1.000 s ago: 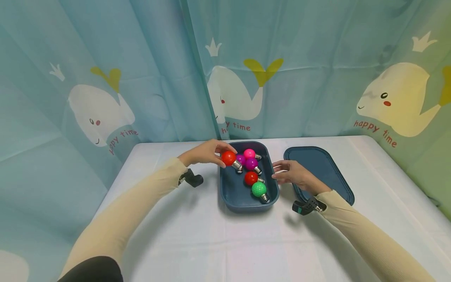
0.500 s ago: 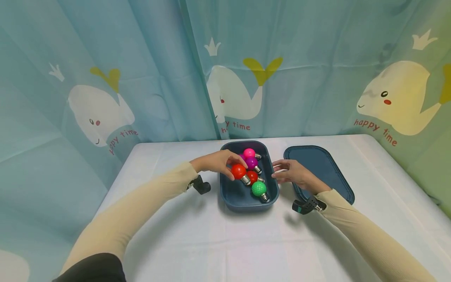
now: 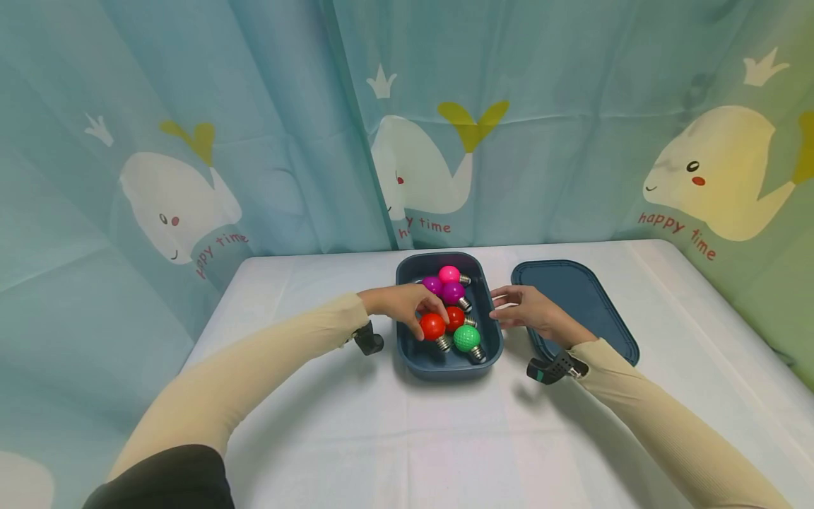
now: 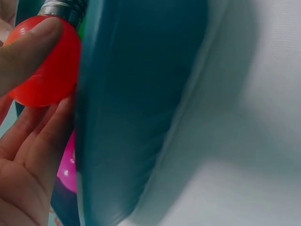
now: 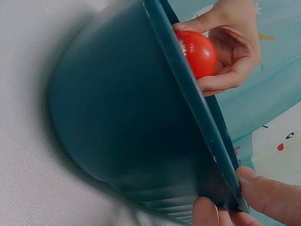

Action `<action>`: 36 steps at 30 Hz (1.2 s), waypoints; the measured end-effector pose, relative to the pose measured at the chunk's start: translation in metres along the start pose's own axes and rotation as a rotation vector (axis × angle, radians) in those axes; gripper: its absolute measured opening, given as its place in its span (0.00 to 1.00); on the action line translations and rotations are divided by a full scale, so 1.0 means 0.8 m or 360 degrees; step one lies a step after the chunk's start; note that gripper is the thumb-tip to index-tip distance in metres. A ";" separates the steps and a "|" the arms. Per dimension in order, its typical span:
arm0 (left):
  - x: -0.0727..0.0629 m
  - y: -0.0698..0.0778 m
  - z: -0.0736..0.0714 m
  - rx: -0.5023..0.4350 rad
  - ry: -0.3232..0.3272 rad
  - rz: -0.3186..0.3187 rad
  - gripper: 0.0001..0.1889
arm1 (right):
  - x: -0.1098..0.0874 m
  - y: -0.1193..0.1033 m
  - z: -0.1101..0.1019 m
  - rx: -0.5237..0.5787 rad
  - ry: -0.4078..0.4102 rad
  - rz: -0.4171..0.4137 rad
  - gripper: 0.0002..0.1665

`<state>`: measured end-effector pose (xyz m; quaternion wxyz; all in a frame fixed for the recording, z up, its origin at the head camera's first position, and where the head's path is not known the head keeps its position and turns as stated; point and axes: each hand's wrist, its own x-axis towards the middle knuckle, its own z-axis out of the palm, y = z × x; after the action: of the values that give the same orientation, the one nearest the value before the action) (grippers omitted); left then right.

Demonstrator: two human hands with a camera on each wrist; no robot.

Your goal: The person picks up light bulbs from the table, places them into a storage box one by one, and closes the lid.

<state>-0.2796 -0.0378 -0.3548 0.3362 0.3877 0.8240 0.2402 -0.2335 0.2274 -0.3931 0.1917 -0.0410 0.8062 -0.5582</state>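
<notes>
My left hand [image 3: 407, 302] pinches an orange-red light bulb [image 3: 432, 326] between thumb and fingers, inside the near left part of a dark blue plastic box [image 3: 445, 373]. The bulb's metal screw base points down and right in the head view. In the left wrist view the thumb lies across the bulb's globe [image 4: 47, 75]. At the box's right side, my right hand [image 3: 537, 314] holds the rim, thumb on top and fingertips against the outer wall [image 5: 127, 108]. Also in the box lie a red bulb [image 3: 454, 318], a green bulb [image 3: 467, 338], purple bulbs [image 3: 453, 293] and a pink bulb [image 3: 449, 274].
A dark blue lid [image 3: 581, 300] lies flat on the white-covered table [image 3: 458, 445], right of the box and partly behind the right hand. A light blue curtain [image 3: 286, 141] printed with whales hangs behind and beside the table.
My left hand has carried the orange-red bulb from the box's upper left rim rightward and toward me, down into the box. The right hand stays at the rim.
</notes>
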 end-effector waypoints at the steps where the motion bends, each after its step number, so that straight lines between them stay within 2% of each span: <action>1: 0.001 0.000 0.001 0.0033 -0.0004 -0.0014 0.23 | 0.000 0.000 0.000 -0.0002 -0.0002 -0.0004 0.34; 5: 0.005 0.001 0.003 0.0140 -0.0033 -0.0069 0.23 | 0.001 0.001 0.000 0.0005 -0.0003 -0.0004 0.34; 9: 0.008 0.001 0.006 0.0186 -0.0079 -0.0101 0.23 | 0.002 0.002 -0.001 0.0007 0.0005 0.0008 0.34; 19: 0.012 0.000 0.009 0.0319 -0.0112 -0.0062 0.23 | 0.004 0.002 -0.001 0.0003 0.0013 0.0015 0.34; 29: 0.012 0.003 0.010 0.0391 -0.0131 -0.0106 0.24 | 0.003 0.003 0.000 -0.0007 0.0017 0.0010 0.34; 36: 0.011 0.004 0.007 0.0350 -0.0149 -0.0096 0.24 | 0.003 0.000 0.001 -0.0019 0.0029 0.0026 0.34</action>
<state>-0.2781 -0.0281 -0.3599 0.3368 0.4079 0.8401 0.1199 -0.2357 0.2261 -0.3941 0.1887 -0.0305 0.8116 -0.5520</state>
